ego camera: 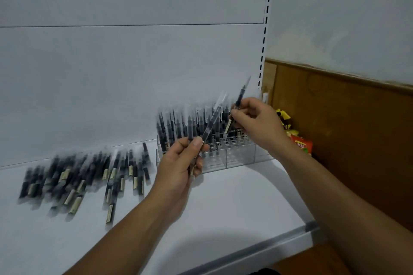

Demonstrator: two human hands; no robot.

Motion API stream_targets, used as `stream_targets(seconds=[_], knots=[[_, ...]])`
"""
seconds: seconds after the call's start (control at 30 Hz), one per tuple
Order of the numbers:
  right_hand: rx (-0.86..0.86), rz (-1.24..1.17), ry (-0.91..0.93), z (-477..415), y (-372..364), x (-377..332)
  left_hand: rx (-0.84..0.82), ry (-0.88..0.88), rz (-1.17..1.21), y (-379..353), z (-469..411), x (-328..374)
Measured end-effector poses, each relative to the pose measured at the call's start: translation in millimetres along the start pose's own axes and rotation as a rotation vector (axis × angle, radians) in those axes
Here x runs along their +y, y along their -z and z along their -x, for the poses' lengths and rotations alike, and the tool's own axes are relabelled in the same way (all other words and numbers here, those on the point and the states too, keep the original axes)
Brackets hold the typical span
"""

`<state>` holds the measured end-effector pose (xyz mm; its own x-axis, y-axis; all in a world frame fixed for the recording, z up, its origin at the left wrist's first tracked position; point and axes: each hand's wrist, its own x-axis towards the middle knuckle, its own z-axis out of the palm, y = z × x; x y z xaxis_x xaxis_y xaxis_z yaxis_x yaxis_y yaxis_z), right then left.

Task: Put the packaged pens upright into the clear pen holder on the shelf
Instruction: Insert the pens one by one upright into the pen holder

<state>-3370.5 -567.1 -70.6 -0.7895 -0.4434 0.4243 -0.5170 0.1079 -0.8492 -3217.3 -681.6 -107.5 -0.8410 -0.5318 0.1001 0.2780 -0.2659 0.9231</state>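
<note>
Ideally the right hand point(257, 123), its fingers point(237, 116) pinching one packaged pen point(241, 96) mid-barrel, straightens it upright and lowers its tip into a free hole point(233, 140) of the clear pen holder point(239, 158) just below those fingers, while the left hand point(183, 163) grips another pen point(211, 123) just left of them.

No text could be read with certainty. The loose pens point(73, 176) lying on the shelf point(223, 196) carried beige label strips, but blur left their print illegible. The pen point(240, 98) pinched in the right hand point(257, 123) bore a similar strip, equally unreadable, and so did the other pen point(211, 125), gripped in the left hand point(178, 163). Beside the shelf, a red packet point(301, 144) showed a few pale characters, too small and soft to make out.
</note>
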Motion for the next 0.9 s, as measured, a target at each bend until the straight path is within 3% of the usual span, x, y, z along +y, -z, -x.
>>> stream_targets(seconds=[0.33, 0.5, 0.9], knots=[[-0.13, 0.118, 0.113, -25, -1, 22, -0.063, 0.005, -0.042, -8, -14, -23], [-0.081, 0.031, 0.133, -26, -3, 34, -0.067, -0.019, -0.023, -8, -18, -27], [-0.049, 0.185, 0.15, -23, -7, 34, -0.079, -0.023, -0.019, -9, -17, -30]])
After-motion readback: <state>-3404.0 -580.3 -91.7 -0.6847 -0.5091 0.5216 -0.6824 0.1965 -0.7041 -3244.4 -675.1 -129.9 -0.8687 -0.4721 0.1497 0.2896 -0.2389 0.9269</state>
